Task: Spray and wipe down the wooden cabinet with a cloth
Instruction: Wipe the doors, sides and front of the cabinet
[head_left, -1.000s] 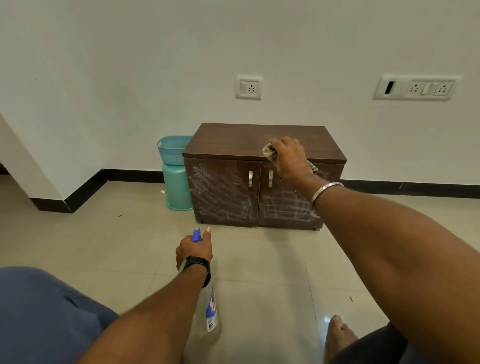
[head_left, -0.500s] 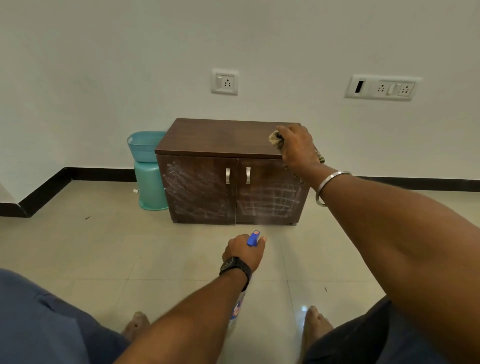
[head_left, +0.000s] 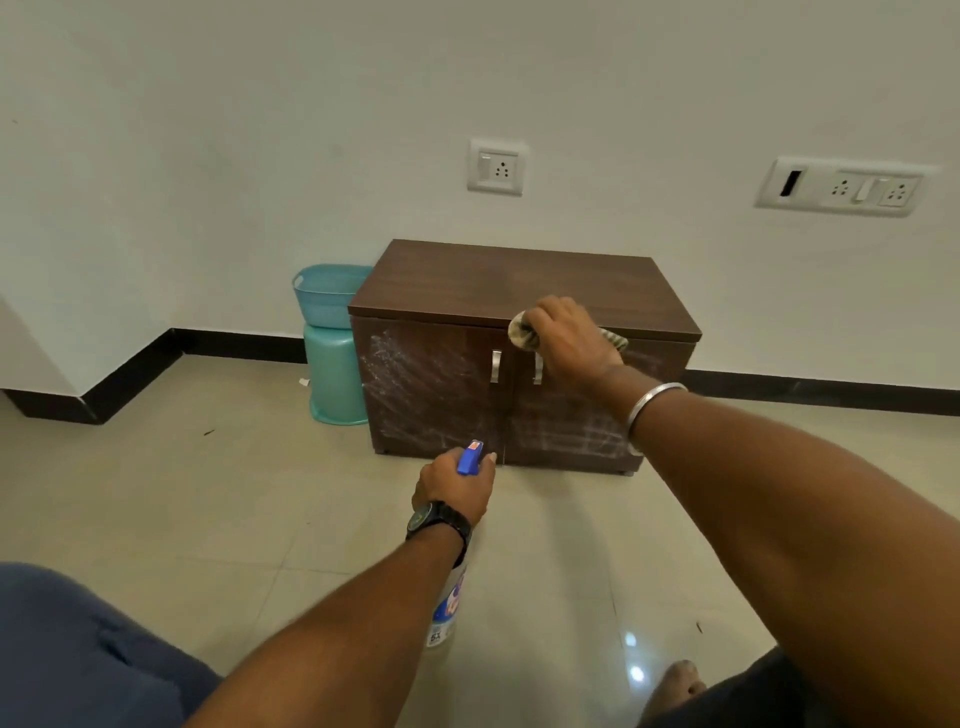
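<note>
Of the one cloth (head_left: 521, 332) we see only two ends poking out either side of the right hand (head_left: 569, 338), whose fingers curl round it at the front edge of the cabinet (head_left: 519, 286) top, just above the two door handles (head_left: 496, 366). The left hand (head_left: 454, 486) grips the one spray bottle (head_left: 448, 605) by the neck, hiding all but its blue nozzle and a label we cannot read. A teal bin (head_left: 332, 374) is partly hidden behind the cabinet, and one foot (head_left: 675, 686) is cut off at the bottom edge.
</note>
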